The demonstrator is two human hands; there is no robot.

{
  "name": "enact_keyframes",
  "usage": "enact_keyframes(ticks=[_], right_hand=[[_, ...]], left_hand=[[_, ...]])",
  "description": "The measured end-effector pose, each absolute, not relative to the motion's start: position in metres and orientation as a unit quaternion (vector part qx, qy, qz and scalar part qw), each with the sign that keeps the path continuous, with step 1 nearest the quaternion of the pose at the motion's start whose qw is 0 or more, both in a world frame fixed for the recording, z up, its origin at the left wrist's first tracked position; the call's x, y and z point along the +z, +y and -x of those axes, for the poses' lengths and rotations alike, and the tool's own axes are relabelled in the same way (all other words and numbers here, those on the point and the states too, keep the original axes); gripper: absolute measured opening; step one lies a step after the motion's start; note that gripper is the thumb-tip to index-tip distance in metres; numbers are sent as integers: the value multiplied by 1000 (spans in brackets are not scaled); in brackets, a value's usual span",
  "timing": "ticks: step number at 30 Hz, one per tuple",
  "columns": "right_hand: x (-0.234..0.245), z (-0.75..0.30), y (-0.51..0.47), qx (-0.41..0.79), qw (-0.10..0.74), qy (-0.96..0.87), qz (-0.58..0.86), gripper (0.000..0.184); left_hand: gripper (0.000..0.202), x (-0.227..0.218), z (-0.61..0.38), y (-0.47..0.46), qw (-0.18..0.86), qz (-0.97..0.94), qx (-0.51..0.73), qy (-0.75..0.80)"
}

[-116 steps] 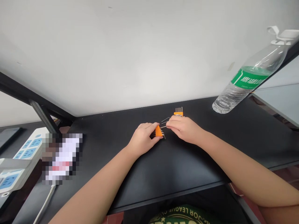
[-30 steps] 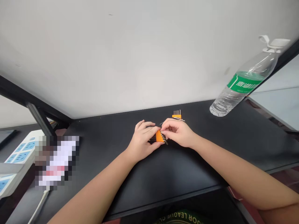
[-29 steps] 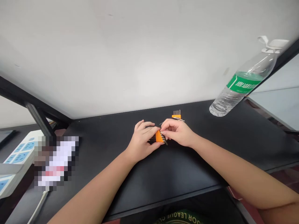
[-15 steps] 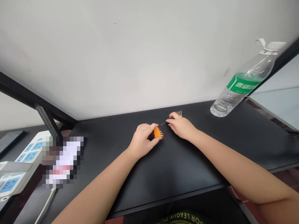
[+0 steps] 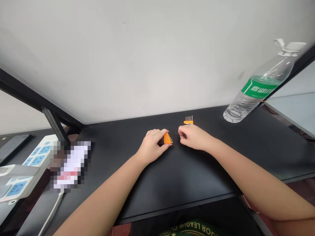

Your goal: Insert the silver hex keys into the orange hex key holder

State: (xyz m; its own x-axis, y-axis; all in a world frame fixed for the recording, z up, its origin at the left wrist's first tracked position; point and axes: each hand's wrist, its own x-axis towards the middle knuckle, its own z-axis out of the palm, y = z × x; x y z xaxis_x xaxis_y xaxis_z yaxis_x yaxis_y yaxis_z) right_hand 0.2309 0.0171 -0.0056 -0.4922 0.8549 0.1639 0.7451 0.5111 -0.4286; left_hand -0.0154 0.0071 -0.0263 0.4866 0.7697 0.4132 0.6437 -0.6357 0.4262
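My left hand (image 5: 150,148) rests on the black table (image 5: 187,177) with its fingers closed round an orange holder (image 5: 167,139) that carries a row of small metal hex keys. My right hand (image 5: 194,137) sits just to the right of it, fingertips pinched on a thin metal key (image 5: 176,133) that points toward the holder. A second orange holder (image 5: 188,120) with upright keys lies on the table just behind my right hand.
A clear water bottle (image 5: 258,86) with a green label stands at the back right. White power strips (image 5: 27,164) and a pixelated object (image 5: 70,164) lie at the left, with a white cable (image 5: 50,214) trailing down. A white wall closes the back.
My right hand left the holder, reached back toward the second orange holder, then came forward again with a thin key pinched in its fingertips. My left hand kept its grip.
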Motion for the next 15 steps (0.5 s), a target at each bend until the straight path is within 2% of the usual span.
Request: enact_keyframes(ticks=[5, 15], right_hand=[[-7, -229, 15, 148, 289, -866, 380, 15], [-10, -231, 13, 90, 311, -877, 355, 17]], left_hand=[[37, -26, 15, 7, 113, -856, 304, 402], [40, -30, 16, 7, 99, -856, 313, 399]])
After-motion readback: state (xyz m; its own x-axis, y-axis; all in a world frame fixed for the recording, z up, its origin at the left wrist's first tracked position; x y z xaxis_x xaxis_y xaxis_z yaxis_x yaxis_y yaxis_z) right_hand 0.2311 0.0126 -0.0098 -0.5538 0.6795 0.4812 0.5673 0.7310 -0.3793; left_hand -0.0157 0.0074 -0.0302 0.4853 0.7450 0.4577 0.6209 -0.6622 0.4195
